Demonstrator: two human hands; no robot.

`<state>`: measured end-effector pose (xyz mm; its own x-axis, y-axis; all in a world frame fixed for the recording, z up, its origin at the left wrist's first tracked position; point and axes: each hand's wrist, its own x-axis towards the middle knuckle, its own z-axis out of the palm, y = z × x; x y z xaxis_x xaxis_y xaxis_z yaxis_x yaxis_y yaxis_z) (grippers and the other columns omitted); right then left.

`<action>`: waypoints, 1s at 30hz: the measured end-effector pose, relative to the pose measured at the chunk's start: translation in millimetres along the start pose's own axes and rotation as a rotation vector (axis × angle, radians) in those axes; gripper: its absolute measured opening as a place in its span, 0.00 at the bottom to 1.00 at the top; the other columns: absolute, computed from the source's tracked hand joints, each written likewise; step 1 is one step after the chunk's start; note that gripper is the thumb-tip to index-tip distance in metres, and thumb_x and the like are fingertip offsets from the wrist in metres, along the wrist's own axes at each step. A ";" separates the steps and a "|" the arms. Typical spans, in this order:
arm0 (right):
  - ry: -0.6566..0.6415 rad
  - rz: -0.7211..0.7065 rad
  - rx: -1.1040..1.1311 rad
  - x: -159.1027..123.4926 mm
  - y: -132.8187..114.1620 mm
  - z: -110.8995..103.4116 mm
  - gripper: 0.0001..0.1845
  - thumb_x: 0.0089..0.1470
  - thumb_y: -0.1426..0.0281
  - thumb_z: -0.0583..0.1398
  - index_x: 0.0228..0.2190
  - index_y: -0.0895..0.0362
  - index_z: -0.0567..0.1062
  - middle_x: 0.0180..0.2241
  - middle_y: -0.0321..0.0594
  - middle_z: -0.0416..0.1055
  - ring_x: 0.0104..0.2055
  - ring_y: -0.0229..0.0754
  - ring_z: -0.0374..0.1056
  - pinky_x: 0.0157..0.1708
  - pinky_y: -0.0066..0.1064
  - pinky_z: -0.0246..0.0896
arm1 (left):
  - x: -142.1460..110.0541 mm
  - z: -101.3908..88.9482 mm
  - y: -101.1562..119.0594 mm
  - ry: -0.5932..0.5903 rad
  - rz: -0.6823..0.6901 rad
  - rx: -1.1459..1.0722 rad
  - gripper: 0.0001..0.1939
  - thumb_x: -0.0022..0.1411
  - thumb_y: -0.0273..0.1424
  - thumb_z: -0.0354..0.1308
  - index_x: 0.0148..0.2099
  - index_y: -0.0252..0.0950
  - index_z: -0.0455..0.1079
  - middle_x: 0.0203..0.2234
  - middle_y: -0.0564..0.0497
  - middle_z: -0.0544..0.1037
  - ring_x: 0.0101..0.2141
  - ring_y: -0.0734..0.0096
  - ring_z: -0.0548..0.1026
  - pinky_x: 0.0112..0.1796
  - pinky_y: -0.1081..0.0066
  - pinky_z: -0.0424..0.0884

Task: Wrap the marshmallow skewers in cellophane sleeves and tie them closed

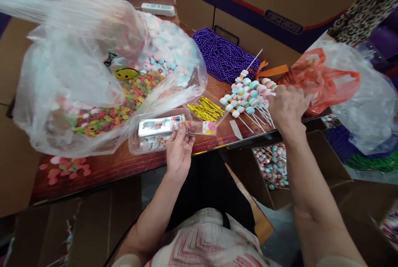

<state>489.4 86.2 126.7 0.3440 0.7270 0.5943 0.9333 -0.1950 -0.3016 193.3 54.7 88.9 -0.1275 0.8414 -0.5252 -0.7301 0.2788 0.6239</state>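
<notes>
My left hand (179, 146) pinches a small clear printed plastic bag (209, 127) by one end, above a clear plastic tray (133, 144) holding a stack of silvery printed bags (155, 127). On the right, my right hand (289, 103) has its fingers curled at the edge of a pile of candy skewers (245, 95), closed on one skewer; the fingertips are partly hidden. Pink, blue and white marshmallow-like pieces are threaded on the white sticks. Yellow twist ties (205, 109) lie between the two hands.
A large clear bag (34, 105) of ring gummies (139, 88) and marshmallows (168, 39) fills the left. Purple bead strands (217, 53) lie behind, against a cardboard box (258, 6). An orange-red plastic bag (314, 76) sits right. Wrapped candies (275, 165) are in a box below.
</notes>
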 end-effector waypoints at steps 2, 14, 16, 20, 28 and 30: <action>-0.024 -0.019 0.045 2.7 14.2 9.8 0.14 0.58 0.66 0.60 0.22 0.56 0.69 0.25 0.43 0.68 0.41 0.50 0.67 0.47 0.50 0.53 | 3.0 -0.5 1.2 -0.005 -0.021 -0.009 0.16 0.47 0.36 0.76 0.36 0.37 0.75 0.30 0.53 0.81 0.30 0.77 0.77 0.31 0.76 0.70; -0.022 -0.040 0.410 -90.5 -36.4 -41.3 0.10 0.62 0.64 0.59 0.33 0.53 0.79 0.27 0.36 0.74 0.30 0.41 0.70 0.38 0.36 0.62 | 4.4 7.4 17.0 0.067 -0.196 -0.125 0.05 0.64 0.29 0.63 0.36 0.33 0.74 0.27 0.52 0.78 0.27 0.79 0.76 0.26 0.79 0.69; -0.049 -0.089 0.435 -111.8 -47.7 -49.2 0.09 0.62 0.66 0.60 0.33 0.53 0.79 0.24 0.34 0.73 0.28 0.40 0.69 0.38 0.36 0.61 | 1.3 10.6 21.0 0.086 -0.228 -0.134 0.06 0.66 0.28 0.61 0.35 0.33 0.73 0.25 0.52 0.78 0.26 0.79 0.76 0.25 0.80 0.69; -0.052 -0.252 0.409 -131.5 -51.4 -56.5 0.05 0.61 0.72 0.61 0.33 0.54 0.78 0.24 0.34 0.74 0.28 0.40 0.70 0.38 0.36 0.59 | -4.7 12.9 24.2 0.113 -0.254 -0.129 0.06 0.68 0.26 0.58 0.35 0.33 0.73 0.25 0.52 0.79 0.26 0.79 0.77 0.25 0.80 0.69; -0.195 -0.422 0.317 -129.1 -40.8 -71.0 0.06 0.61 0.74 0.60 0.34 0.55 0.78 0.24 0.35 0.73 0.28 0.39 0.66 0.37 0.36 0.55 | -5.1 0.6 13.9 -0.026 -0.037 -0.029 0.11 0.53 0.31 0.72 0.33 0.34 0.73 0.26 0.54 0.80 0.25 0.78 0.76 0.28 0.77 0.69; -0.241 -0.417 0.370 -129.9 -40.4 -72.2 0.06 0.62 0.74 0.60 0.34 0.55 0.78 0.23 0.34 0.71 0.27 0.39 0.65 0.36 0.35 0.55 | -3.7 -2.0 12.5 -0.067 0.036 0.008 0.15 0.49 0.33 0.74 0.32 0.35 0.72 0.26 0.54 0.80 0.26 0.76 0.77 0.29 0.76 0.69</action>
<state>414.5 -48.0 115.6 -0.1165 0.8300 0.5455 0.8714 0.3489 -0.3449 183.2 54.1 97.5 -0.1086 0.8800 -0.4624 -0.7204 0.2509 0.6466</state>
